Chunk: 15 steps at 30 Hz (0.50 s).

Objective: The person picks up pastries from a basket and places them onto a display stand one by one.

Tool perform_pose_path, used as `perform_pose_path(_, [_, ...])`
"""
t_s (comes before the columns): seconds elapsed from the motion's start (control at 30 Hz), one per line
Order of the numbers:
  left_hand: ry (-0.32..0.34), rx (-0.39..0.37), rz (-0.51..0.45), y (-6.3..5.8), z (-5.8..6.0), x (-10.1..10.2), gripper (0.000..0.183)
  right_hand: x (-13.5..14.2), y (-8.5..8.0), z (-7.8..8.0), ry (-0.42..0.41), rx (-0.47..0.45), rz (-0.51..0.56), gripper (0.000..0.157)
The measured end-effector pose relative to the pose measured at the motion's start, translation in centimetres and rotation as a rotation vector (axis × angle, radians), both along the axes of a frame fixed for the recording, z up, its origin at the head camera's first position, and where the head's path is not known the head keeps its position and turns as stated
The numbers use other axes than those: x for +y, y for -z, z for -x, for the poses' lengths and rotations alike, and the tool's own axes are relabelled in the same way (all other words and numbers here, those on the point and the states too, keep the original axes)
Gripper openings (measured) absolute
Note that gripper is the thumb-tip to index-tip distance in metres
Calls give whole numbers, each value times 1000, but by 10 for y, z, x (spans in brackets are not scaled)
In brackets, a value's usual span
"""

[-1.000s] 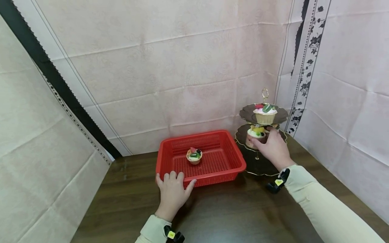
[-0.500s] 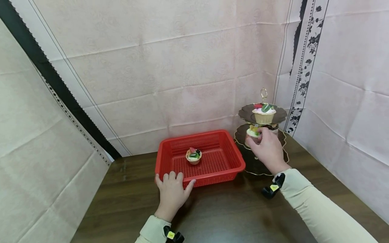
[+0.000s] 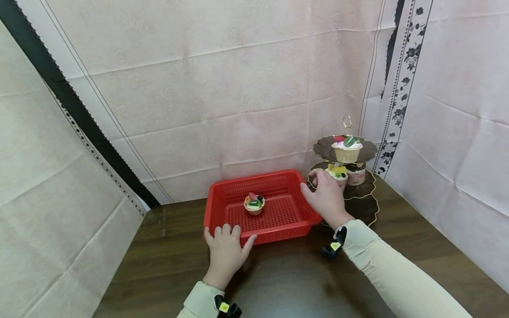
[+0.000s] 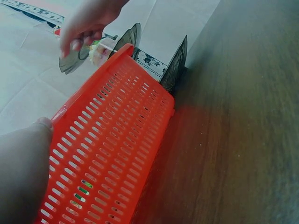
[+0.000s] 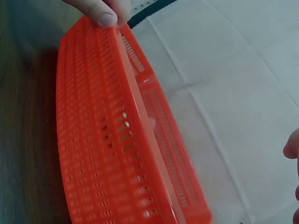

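My left hand (image 3: 226,256) grips the near left rim of a red plastic basket (image 3: 294,229), thumb outside and fingers over the edge. Inside the basket sits a small cupcake (image 3: 254,204) with fruit topping. My right hand (image 3: 327,196) is in the air between the basket's right end and a tiered dessert stand (image 3: 367,152), fingers loosely curled with nothing in them. On the stand's top plate is a cream cupcake (image 3: 347,150) with red and green topping. The middle plate bears a yellow-topped cupcake (image 3: 338,171), partly behind my right hand, and a pinkish cupcake (image 3: 356,176).
Basket and stand stand side by side on a dark wooden table (image 3: 171,265), close to the cloth-covered back wall (image 3: 238,88). Another cloth wall (image 3: 457,132) rises at the right. The bottom plate (image 3: 363,212) of the stand shows behind my right forearm.
My right hand has come away from the stand's middle plate and moved left toward the basket. The pinkish cupcake there is now in plain sight. My left hand has stayed put.
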<state>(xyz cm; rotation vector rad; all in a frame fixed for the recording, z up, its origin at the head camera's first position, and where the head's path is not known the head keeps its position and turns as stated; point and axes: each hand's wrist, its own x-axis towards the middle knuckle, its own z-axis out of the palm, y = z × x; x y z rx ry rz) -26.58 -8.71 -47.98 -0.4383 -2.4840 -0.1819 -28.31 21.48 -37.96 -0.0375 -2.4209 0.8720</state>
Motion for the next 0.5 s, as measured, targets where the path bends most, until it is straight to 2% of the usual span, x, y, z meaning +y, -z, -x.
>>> perform_pose_path(0.27, [4, -7, -3, 2, 1, 0, 60, -25, 7, 23, -118, -93, 53, 44])
perform_pose_path(0.5, [-7, -3, 9, -1, -1, 1, 57, -45, 25, 53, -239, -162, 104, 59])
